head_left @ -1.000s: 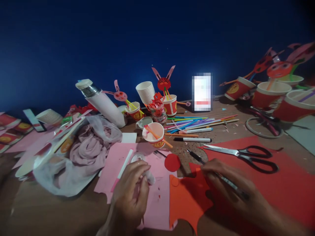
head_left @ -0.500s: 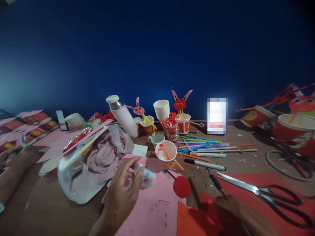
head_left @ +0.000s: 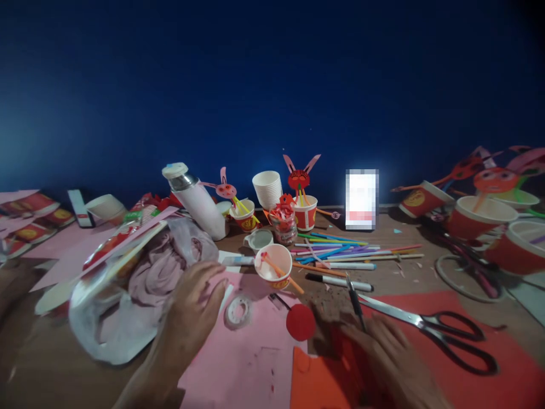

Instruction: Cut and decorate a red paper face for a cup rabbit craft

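My left hand [head_left: 193, 304] hovers with fingers stretched over the left edge of the pink paper [head_left: 242, 363], holding nothing visible. Beside its thumb a clear tape roll [head_left: 237, 312] lies on the paper. A whitish tube-like item [head_left: 238, 260] rests left of a paper cup [head_left: 275, 278] that has orange pieces in it. My right hand [head_left: 383, 346], slightly blurred, is closed around the lower end of a slim black pen-like tool [head_left: 355, 301] with a shiny tip. Left of that hand is a red paper disc [head_left: 300, 322].
Large scissors [head_left: 426, 324] lie on red paper [head_left: 502, 352]. Markers and coloured sticks [head_left: 340, 250] spread behind. A flask [head_left: 198, 204], stacked cups [head_left: 267, 190] and rabbit-faced cups [head_left: 305, 213] stand along the wall. A plastic bag [head_left: 114, 341] sits left; another person's arm [head_left: 17, 301] is beyond.
My left hand has let go of the tape roll and a whitish-blue item; the roll now lies on the pink paper. My right hand has moved left, turning the black tool more upright. The view shifted right.
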A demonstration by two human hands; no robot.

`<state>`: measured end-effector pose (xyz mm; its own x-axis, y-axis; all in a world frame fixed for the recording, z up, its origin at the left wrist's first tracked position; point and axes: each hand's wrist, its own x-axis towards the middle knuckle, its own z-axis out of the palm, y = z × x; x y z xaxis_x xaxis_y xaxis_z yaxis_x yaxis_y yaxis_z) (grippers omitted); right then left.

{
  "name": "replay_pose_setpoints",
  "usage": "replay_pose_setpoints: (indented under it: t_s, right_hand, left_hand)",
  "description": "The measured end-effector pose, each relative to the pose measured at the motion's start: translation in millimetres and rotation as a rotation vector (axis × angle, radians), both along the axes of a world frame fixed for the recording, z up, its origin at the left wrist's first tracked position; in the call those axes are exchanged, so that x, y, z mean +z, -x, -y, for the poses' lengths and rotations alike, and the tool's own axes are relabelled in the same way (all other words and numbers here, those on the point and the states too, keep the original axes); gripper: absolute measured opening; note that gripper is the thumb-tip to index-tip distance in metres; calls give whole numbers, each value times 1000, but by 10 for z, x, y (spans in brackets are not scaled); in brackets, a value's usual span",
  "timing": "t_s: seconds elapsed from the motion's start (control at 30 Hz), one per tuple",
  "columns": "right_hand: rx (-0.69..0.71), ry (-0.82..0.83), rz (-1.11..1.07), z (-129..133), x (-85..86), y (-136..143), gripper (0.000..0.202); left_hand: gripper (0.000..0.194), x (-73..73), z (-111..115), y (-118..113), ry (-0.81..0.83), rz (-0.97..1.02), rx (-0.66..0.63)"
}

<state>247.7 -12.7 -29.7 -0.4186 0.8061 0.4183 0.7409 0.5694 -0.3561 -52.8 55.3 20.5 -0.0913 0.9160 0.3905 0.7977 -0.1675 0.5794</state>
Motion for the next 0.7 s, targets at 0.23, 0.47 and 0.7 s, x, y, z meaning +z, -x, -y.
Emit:
replay_pose_setpoints:
  t_s: [0.23,0.47,0.7]
  right_hand:
    - [94,138,241,39,-297,27,82]
    - [71,260,247,79,-305,70,75]
    - [76,344,206,81,-243,90,77]
  left_hand:
    - [60,-320,731,-284,1053,974,-102]
    - [52,-253,684,-338,1131,930,-133]
    - [41,-269,594,-609,1182,849,-157]
